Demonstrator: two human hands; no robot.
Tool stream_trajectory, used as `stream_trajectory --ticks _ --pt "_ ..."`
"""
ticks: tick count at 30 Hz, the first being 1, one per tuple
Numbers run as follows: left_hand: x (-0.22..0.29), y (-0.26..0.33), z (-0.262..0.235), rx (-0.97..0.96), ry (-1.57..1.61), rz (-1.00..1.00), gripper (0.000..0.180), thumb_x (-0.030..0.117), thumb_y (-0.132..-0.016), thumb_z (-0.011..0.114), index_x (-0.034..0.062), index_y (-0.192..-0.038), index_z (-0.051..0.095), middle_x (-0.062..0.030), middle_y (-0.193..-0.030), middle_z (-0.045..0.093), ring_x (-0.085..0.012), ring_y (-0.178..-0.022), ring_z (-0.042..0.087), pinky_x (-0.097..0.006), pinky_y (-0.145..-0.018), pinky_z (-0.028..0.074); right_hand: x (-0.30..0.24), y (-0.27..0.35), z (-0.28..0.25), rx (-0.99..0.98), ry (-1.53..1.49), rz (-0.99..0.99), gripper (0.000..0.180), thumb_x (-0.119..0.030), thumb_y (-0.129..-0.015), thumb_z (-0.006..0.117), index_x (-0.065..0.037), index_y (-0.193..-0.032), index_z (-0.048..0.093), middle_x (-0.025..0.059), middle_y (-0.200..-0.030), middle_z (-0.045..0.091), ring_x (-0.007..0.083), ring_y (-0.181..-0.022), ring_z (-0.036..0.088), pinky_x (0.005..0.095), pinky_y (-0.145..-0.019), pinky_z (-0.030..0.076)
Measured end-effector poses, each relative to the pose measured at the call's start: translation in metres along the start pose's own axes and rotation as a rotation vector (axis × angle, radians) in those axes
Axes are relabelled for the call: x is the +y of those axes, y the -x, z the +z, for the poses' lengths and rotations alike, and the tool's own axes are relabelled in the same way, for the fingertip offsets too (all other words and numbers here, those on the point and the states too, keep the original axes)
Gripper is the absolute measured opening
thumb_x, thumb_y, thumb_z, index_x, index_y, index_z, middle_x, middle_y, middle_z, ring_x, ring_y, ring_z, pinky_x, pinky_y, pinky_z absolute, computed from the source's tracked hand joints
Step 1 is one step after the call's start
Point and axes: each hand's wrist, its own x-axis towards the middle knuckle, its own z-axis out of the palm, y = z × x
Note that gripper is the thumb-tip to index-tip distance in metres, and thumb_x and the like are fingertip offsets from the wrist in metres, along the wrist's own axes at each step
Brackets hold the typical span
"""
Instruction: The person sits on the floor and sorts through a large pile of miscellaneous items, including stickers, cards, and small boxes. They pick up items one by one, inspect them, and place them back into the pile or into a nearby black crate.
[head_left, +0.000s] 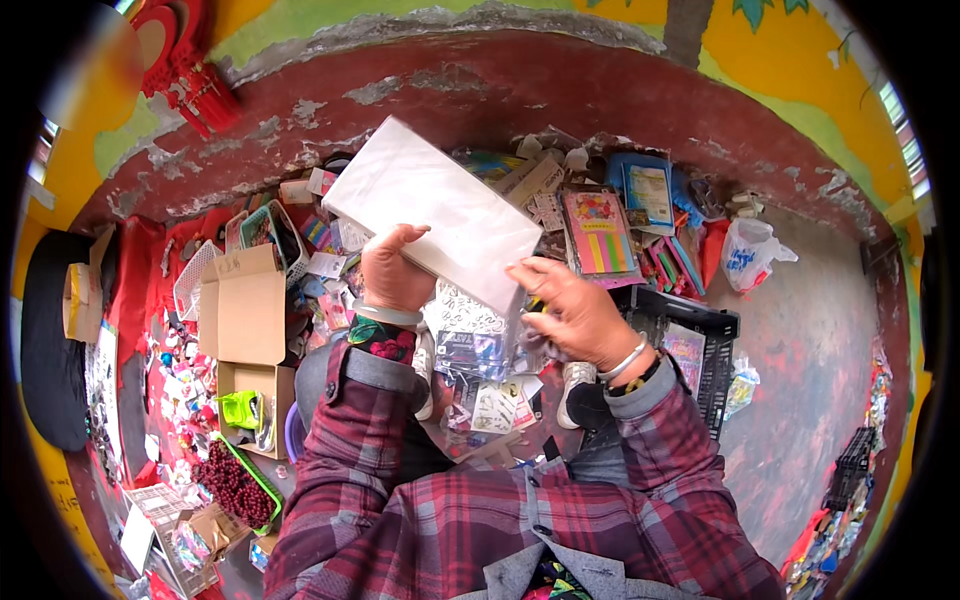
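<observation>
My left hand [392, 272] grips the near edge of a flat white plastic-wrapped packet [430, 205], thumb on top, holding it up over my lap. Touching the packet's right corner is my right hand [572, 308], fingers curled at its lower edge. Both wrists wear pale bangles, and my sleeves are red plaid. Below the packet, on my lap, lie several small printed sheets and sticker packs [480, 370].
An open cardboard box [245, 310] stands at the left, a green tray of dark red beads [235, 485] below it. A black plastic crate [705, 345] sits at the right. Colourful stationery packs [600, 235] and a white plastic bag [750, 255] lie on the red floor.
</observation>
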Motion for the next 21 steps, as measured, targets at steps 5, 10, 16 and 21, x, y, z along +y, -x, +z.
stream_trajectory --ticks 5,10,16,21 --pt "0.02 0.006 0.037 0.107 0.221 -0.384 0.019 0.004 -0.075 0.053 -0.0057 -0.09 0.058 -0.013 -0.089 0.059 -0.0232 -0.084 0.058 -0.036 -0.08 0.046 0.022 0.004 -0.046 -0.037 -0.769 0.47 0.023 -0.007 -0.085 0.058 0.003 -0.106 0.06 0.0009 -0.087 0.06 0.007 -0.077 0.055 0.0196 -0.071 0.045" --pt "0.015 0.012 0.054 -0.027 0.152 -0.557 0.023 0.008 -0.078 0.055 -0.0061 -0.096 0.057 -0.0137 -0.093 0.061 -0.025 -0.085 0.059 -0.038 -0.079 0.047 0.041 0.003 -0.057 0.099 -0.697 0.435 0.032 -0.012 -0.086 0.061 0.004 -0.113 0.054 0.0009 -0.088 0.06 0.0062 -0.081 0.055 0.019 -0.073 0.044" --pt "0.003 0.025 0.065 -0.231 0.177 -0.79 0.034 0.013 -0.08 0.058 -0.0038 -0.109 0.053 -0.0139 -0.099 0.061 -0.0252 -0.089 0.061 -0.038 -0.08 0.048 0.042 0.0 -0.057 0.022 -0.945 0.481 0.051 -0.017 -0.083 0.066 0.002 -0.125 0.044 0.003 -0.098 0.059 0.0075 -0.088 0.054 0.0196 -0.076 0.043" --pt "-0.003 0.032 0.075 -0.293 0.071 -0.874 0.037 0.015 -0.082 0.058 -0.0022 -0.114 0.052 -0.0122 -0.104 0.061 -0.0232 -0.093 0.06 -0.037 -0.084 0.047 0.064 0.004 -0.054 -0.049 -0.874 0.474 0.022 -0.018 -0.085 0.062 0.001 -0.096 0.063 -0.0037 -0.081 0.058 0.0033 -0.072 0.05 0.0189 -0.066 0.041"
